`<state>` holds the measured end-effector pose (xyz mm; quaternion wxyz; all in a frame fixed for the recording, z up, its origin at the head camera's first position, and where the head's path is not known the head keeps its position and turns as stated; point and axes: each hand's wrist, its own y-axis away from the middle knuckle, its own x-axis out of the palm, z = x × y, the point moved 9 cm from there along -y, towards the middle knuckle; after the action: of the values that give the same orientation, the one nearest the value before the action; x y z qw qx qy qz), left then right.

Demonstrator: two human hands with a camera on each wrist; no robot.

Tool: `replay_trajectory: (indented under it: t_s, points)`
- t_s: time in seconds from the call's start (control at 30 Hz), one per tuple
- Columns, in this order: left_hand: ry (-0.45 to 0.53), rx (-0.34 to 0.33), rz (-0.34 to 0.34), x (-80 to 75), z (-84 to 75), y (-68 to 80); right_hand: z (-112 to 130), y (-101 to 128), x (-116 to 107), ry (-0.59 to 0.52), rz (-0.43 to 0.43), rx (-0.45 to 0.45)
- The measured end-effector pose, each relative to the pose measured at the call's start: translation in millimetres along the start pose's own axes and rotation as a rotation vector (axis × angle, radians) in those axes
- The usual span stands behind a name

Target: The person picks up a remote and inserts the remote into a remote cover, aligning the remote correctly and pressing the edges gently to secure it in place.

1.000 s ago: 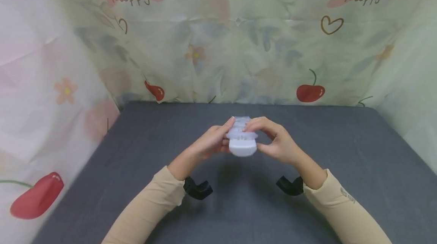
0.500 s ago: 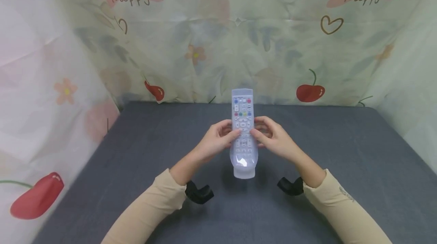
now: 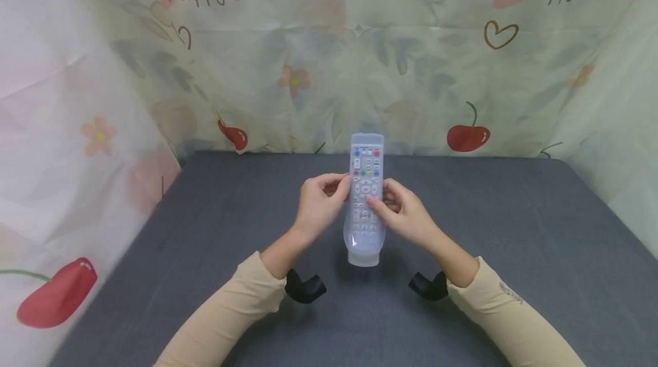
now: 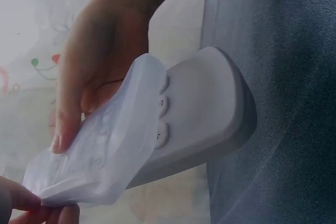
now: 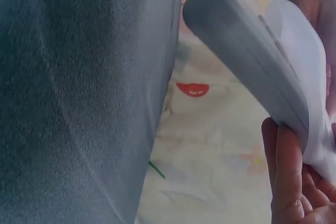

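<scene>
Both hands, left hand and right hand, pinch the remote at frame center above the desk; peeling its clear cover probably needs even, gentle pulls.

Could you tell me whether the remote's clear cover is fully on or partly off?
Partly off: the cover is peeled away from the remote, whose bottom end sticks out bare.
</scene>
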<state>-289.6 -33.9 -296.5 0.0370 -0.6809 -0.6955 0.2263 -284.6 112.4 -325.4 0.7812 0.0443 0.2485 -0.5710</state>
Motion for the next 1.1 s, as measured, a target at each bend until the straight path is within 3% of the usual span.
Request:
replay_trajectory:
  t_s: [0.27, 0.57, 1.1]
  points:
    - [-0.131, 0.088, -0.103, -6.8, -8.3, 2.5, 7.3, 2.7, 1.3, 0.030, -0.046, -0.028]
    - [-0.155, 0.070, -0.077, -5.2, -8.3, 1.9, 8.9, 5.8, 2.4, 0.019, -0.116, -0.001]
    - [-0.126, 0.045, -0.045, -4.4, -6.4, 3.7, 6.8, 5.0, 4.0, -0.030, -0.126, 0.038]
